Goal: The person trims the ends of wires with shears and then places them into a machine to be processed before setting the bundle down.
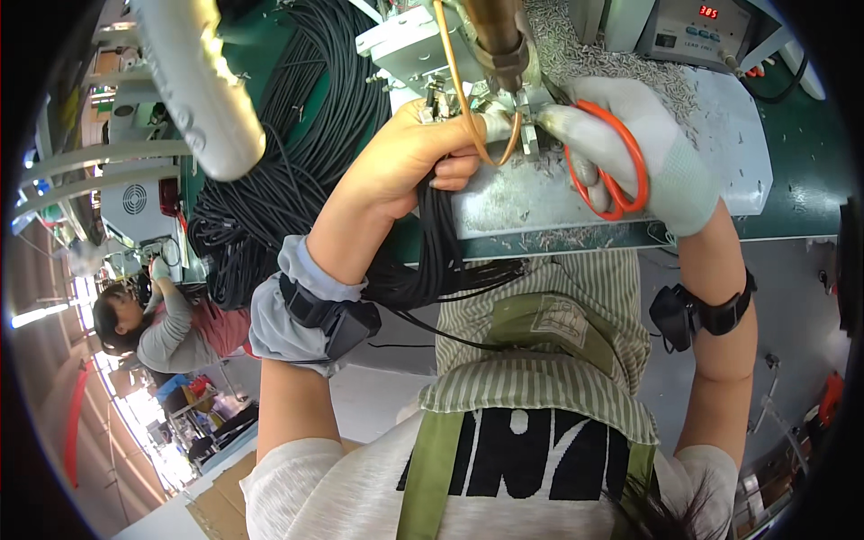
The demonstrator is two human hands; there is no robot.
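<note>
My left hand [405,157] is bare apart from a white cover on the thumb tip. Its fingers curl closed around a bundle of black cables [439,225], which hangs over the table's front edge. The cable ends are hidden by the hand. A white glove covers my right hand [630,126], closed with the orange handles of a pair of scissors [641,171] looped around its fingers. The blades are hard to make out. Both hands' fingertips come close together at the metal tooling [526,126] of a bench machine [418,54], just under its vertical shaft.
A tan tube [463,99] loops down in front of the tooling. Small metal scraps [576,40] litter the plate behind it. A large coil of black cable [261,189] lies to the left, below a white lamp [202,99]. A control box [697,27] stands back right. A co-worker [171,328] sits far left.
</note>
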